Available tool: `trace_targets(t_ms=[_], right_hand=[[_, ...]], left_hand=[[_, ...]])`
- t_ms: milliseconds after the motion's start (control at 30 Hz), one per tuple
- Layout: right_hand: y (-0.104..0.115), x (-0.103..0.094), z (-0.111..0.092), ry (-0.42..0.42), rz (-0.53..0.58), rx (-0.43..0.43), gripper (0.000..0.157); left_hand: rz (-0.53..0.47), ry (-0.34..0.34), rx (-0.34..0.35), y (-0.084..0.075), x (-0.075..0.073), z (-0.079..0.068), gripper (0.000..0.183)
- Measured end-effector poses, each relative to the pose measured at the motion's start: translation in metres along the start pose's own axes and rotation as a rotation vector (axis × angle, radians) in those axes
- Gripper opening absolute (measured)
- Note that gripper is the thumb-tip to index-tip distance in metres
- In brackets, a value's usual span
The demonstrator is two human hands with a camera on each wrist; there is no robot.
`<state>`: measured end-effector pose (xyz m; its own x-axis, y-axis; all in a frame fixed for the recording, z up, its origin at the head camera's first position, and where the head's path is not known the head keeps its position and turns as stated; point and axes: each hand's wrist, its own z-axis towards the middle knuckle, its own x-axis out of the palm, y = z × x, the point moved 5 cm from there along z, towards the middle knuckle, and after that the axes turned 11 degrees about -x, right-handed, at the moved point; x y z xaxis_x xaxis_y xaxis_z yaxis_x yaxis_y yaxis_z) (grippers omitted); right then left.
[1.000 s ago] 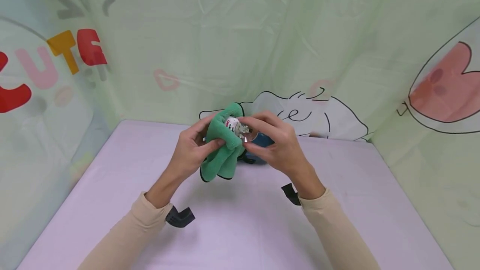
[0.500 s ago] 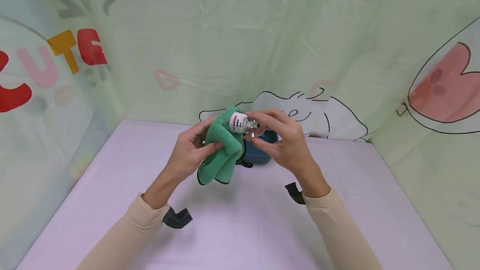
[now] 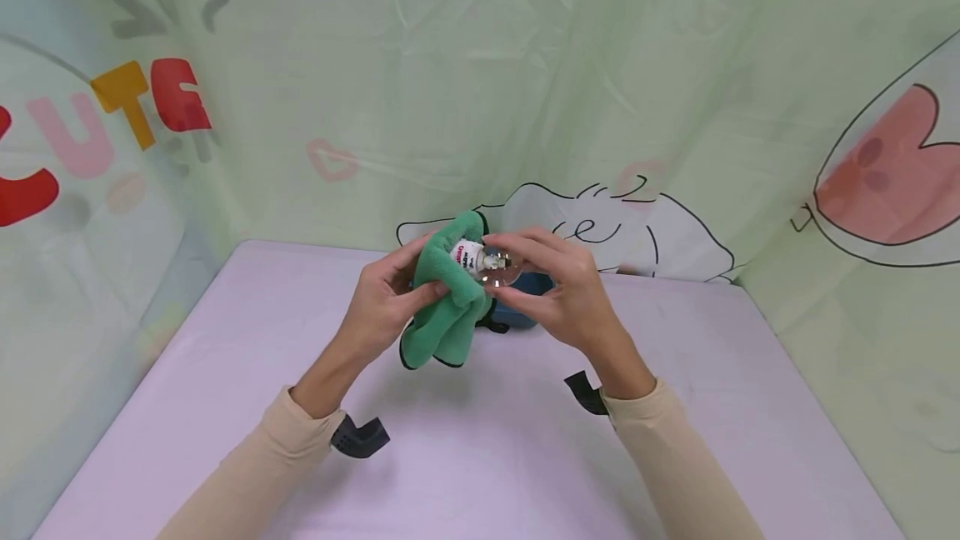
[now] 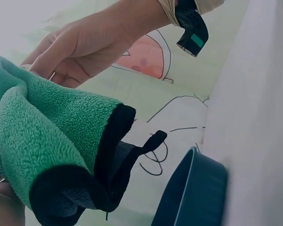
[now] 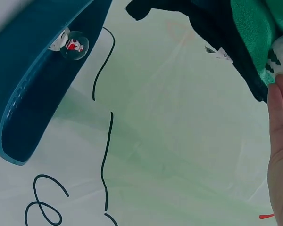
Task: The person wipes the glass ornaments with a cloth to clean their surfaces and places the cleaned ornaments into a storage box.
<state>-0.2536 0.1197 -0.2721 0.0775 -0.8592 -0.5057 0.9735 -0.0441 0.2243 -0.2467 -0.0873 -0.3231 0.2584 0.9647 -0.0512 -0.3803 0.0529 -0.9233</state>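
Note:
In the head view, my left hand (image 3: 378, 298) grips a green cloth (image 3: 442, 327) with black edging, its thumb pressing the front folds. The cloth wraps partly around the white, lettered base of a small snow globe (image 3: 469, 257). My right hand (image 3: 573, 286) holds the globe's clear ball between fingers and thumb; a small figure shows inside. In the left wrist view the cloth (image 4: 61, 127) hides most of the left hand and all of the globe. The right wrist view catches part of the white base (image 5: 280, 54) beside the right fingers (image 5: 278, 117).
Behind the hands a blue bin (image 3: 516, 319) stands on the pale lilac table (image 3: 465, 457), near the back curtain. Another small snow globe (image 5: 74, 45), with a red and white figure, lies inside the bin (image 5: 19, 56). Printed curtains (image 3: 450, 90) surround the table.
Both hands and the globe shifted slightly right, then back left. The globe's base tipped a little and sits deeper in the cloth than half a second ago. Both hands kept hold.

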Motion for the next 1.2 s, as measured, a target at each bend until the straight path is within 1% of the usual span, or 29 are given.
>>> trace_targets(t_ms=[167, 400, 533, 700, 833, 900, 1033, 1200], right_hand=[[0.0, 0.0, 0.0, -0.001, 0.053, 0.018, 0.057], [0.002, -0.002, 0.001, 0.027, 0.084, -0.033, 0.059], [0.002, -0.003, 0.0, 0.039, 0.085, -0.029, 0.061], [0.002, -0.004, -0.003, 0.056, 0.095, -0.003, 0.057], [-0.002, -0.004, -0.005, 0.088, 0.14, -0.004, 0.054], [-0.004, -0.004, -0.007, 0.109, 0.182, 0.002, 0.055], [-0.008, -0.002, -0.009, 0.141, 0.256, 0.029, 0.058], [-0.008, 0.001, -0.009, 0.165, 0.308, 0.014, 0.059]], left_hand=[[0.025, -0.011, 0.012, -0.002, -0.002, 0.0, 0.061], [0.038, -0.009, 0.032, -0.004, -0.001, -0.001, 0.065], [0.033, -0.002, 0.035, -0.004, 0.0, -0.001, 0.066], [0.031, 0.009, 0.022, -0.003, 0.0, -0.001, 0.069], [0.019, 0.028, 0.019, -0.002, 0.0, -0.001, 0.073], [0.009, 0.036, 0.019, -0.002, 0.0, -0.001, 0.071], [-0.002, 0.036, 0.012, -0.001, -0.001, -0.001, 0.06], [0.01, 0.03, 0.002, 0.0, -0.001, -0.001, 0.052]])
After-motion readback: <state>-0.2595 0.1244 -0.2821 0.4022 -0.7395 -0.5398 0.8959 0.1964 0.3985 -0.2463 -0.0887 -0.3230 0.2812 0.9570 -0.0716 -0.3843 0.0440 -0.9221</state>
